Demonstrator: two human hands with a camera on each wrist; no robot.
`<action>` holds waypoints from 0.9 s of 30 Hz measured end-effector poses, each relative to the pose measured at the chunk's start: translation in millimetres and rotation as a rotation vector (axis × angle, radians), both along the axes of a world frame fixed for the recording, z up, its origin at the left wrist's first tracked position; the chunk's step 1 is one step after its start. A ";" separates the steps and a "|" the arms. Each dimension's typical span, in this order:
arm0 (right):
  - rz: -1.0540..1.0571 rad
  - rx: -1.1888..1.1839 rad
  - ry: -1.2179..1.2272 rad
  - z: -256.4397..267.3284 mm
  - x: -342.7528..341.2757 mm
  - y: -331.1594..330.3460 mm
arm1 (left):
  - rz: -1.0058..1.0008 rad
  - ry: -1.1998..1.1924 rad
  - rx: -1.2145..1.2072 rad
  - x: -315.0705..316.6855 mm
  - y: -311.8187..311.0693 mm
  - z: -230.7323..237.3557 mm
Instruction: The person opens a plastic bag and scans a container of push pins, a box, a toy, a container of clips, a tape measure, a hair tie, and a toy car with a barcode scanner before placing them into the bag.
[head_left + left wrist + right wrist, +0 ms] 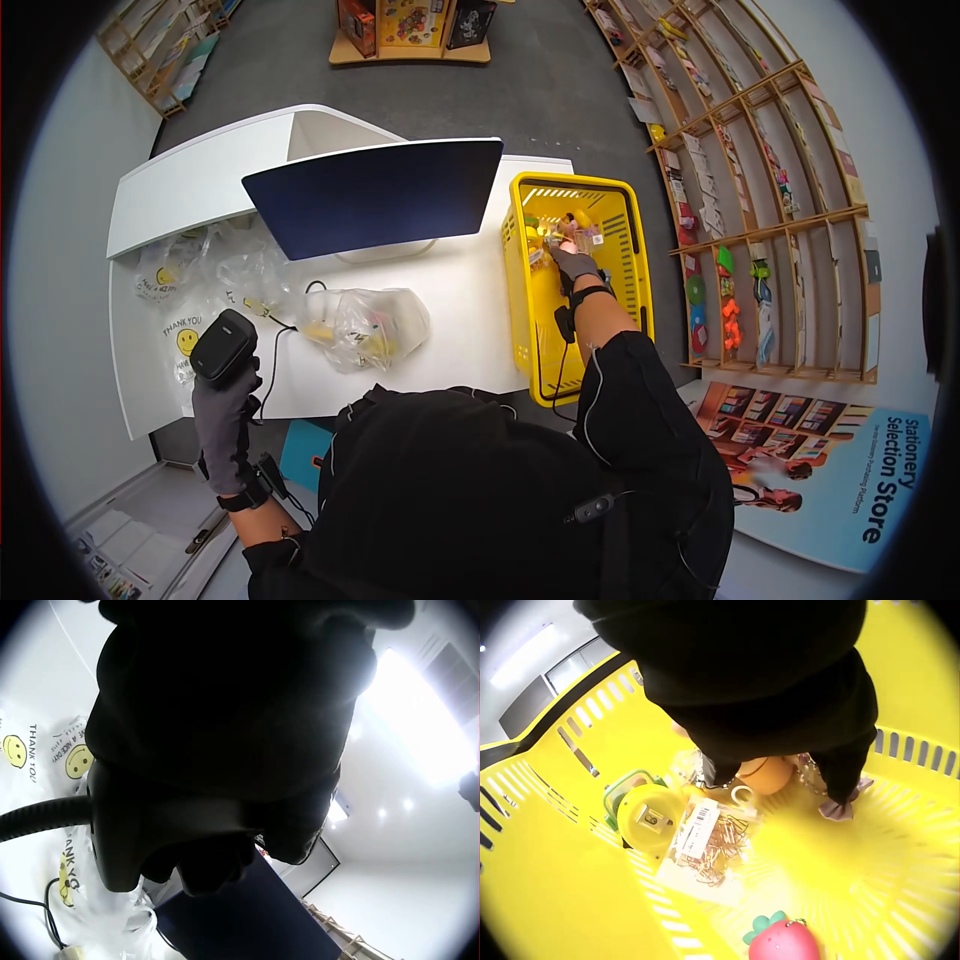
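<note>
My gloved left hand (pixel 222 405) grips a black handheld barcode scanner (pixel 223 345) over the left end of the white counter. A coiled cable (pixel 45 817) runs off it. My gloved right hand (pixel 575 264) reaches down into a yellow shopping basket (pixel 527 365). Its fingers come down on either side of an orange rounded item (pixel 767 776), with a small purple piece (pixel 836 810) at one fingertip; I cannot tell if they hold these. Around them lie a clear box of copper-coloured clips (pixel 718 844), a round yellow item (pixel 651 817) and a red strawberry-shaped charm (pixel 784 941).
A monitor (pixel 375 200) stands at the counter's middle. In front of it sits a clear plastic bag (pixel 370 328) with things inside. Several smiley-printed bags (pixel 187 335) lie at the left, with black cables (pixel 275 375) nearby. Merchandise shelves (pixel 750 190) line the right wall.
</note>
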State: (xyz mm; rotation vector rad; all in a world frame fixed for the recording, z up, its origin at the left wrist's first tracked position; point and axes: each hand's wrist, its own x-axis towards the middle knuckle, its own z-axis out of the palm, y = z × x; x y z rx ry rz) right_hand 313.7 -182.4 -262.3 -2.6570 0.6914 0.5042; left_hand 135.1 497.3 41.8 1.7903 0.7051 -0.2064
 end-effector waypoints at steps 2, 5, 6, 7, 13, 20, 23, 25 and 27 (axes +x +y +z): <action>-0.099 0.053 0.078 20.0 -8.7 3.3 | 0.006 0.018 -0.003 -0.6 -2.5 -0.6; -0.312 0.156 0.233 77.9 -24.5 25.8 | -0.020 -0.012 0.018 3.9 -4.4 -2.4; -0.314 0.220 0.227 91.1 -28.5 32.9 | -0.021 -0.008 0.014 5.3 -3.3 -4.5; -0.317 0.283 0.219 101.3 -33.2 37.7 | -0.043 -0.021 0.017 6.8 -1.2 -7.8; -0.218 0.766 0.208 139.5 -69.5 31.3 | -0.103 -0.048 0.019 10.9 -0.8 -12.9; -0.197 1.418 -0.215 244.9 -118.4 64.2 | -0.210 -0.248 -0.001 3.3 7.7 -15.1; -0.105 1.639 -0.357 300.8 -138.7 128.4 | -0.235 -0.269 -0.026 5.4 0.3 -5.1; -0.114 1.831 -0.346 312.8 -144.9 157.9 | -0.234 -0.261 -0.045 5.2 -6.8 5.7; -0.125 2.215 -0.285 320.3 -148.5 179.8 | -0.265 -0.269 -0.034 4.6 -8.0 9.4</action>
